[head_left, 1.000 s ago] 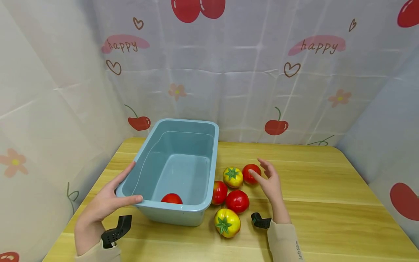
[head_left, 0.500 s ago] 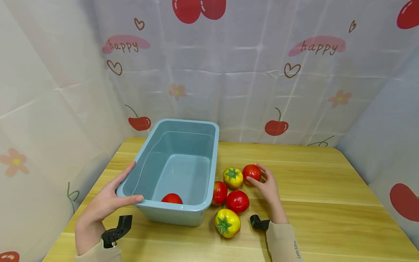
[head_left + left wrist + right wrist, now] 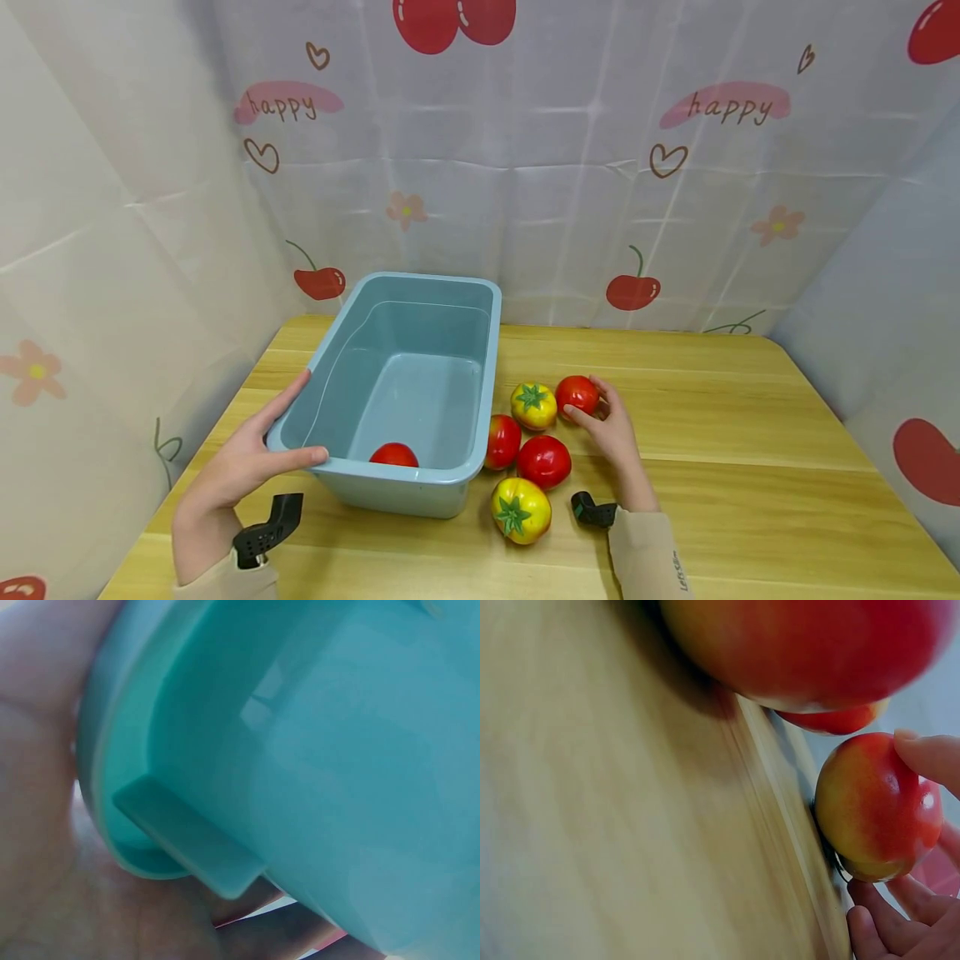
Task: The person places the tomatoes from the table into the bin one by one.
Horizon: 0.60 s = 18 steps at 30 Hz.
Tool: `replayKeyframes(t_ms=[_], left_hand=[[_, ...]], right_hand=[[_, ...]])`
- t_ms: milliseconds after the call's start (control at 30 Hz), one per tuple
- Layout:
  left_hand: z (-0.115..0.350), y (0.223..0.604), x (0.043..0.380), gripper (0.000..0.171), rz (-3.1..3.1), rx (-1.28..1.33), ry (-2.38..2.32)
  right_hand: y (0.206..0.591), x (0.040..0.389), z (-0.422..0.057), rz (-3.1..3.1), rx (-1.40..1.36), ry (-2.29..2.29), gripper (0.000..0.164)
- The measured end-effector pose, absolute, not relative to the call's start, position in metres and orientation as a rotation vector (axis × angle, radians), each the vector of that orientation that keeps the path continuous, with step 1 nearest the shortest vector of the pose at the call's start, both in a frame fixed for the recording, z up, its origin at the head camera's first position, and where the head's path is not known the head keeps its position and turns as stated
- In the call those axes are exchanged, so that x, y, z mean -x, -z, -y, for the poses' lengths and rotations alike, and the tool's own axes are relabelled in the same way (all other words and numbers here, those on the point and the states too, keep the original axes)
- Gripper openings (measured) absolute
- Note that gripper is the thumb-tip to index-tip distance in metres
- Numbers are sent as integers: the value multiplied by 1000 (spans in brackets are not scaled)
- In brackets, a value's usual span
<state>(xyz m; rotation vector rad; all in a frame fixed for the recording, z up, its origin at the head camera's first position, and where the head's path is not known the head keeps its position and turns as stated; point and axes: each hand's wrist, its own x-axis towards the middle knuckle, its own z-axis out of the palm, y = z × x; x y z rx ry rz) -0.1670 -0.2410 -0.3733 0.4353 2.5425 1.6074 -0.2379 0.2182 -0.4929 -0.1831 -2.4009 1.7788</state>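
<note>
My left hand grips the near-left corner of a light blue plastic bin, its thumb over the rim and its fingers along the outer side. The left wrist view shows the bin's underside of the rim against the palm. At the right, my right hand holds a red tomato on the table, thumb on one side and fingers on the other. In the right wrist view that tomato shows a yellowish patch between thumb and fingers. One red tomato lies inside the bin, partly hidden by the near wall.
Beside the bin's right wall lie two yellow tomatoes with green star-shaped leaves, a rear one and a front one. Between them sit two red ones, a left one and a right one. Printed curtains enclose the wooden table.
My right hand has come down and left onto the rear red tomato, and its fingers have closed round it. The left hand and the bin have stayed where they were.
</note>
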Motion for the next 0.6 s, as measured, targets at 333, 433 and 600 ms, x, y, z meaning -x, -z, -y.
replayKeyframes(t_ms=[333, 433, 600], left_hand=[[241, 374, 166, 91, -2541, -437, -1607], [241, 374, 166, 91, -2548, -433, -1600], [241, 373, 167, 91, -2560, -428, -1587]], right_hand=[[488, 237, -216, 2376, 238, -1813, 72], [482, 235, -215, 2369, 239, -1814, 73], [468, 230, -211, 2366, 222, -1792, 71]])
